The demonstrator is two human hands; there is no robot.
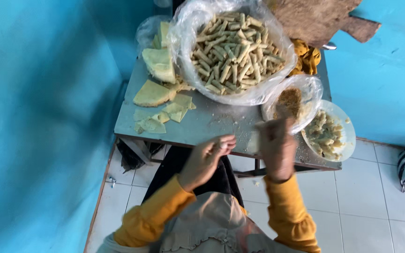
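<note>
A: Left hand (206, 159) raised just off the near edge of the table (202, 124), grip pinched shut on a small pale wrapper piece (222, 146), I think; it's blurred.

B: And the right hand (276, 149)?

A: Up beside it, fingers curled. Can't tell whether it holds anything.

B: Supplies?

A: Cut wrapper sheets (158, 117) lie far left on the table. The bag of crumbly filling (290, 100) sits right in front of the right hand. Finished rolls (235, 51) are heaped in the plastic-lined basin behind.

B: Advice?

A: Keep the pinch light so the piece doesn't tear, and work over the table so crumbs land there.
</note>
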